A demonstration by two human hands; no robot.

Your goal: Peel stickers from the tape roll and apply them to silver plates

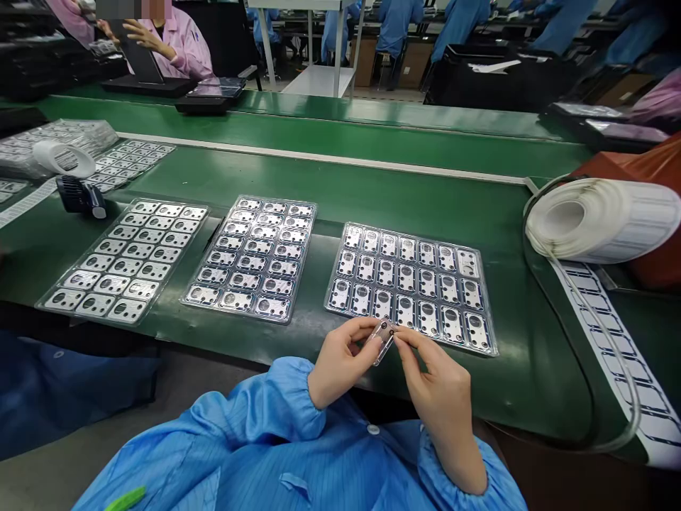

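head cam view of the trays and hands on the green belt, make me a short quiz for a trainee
1. True or false: the small clear part is pinched between the left hand and the right hand.
2. What lies to the right of the trays of metal parts? A) a roll of printed label strip, B) a pair of scissors, C) a soldering iron
3. Fill in the blank: the tray nearest the hands holds ___ metal parts along its long side.

Key: 1 true; 2 A; 3 seven
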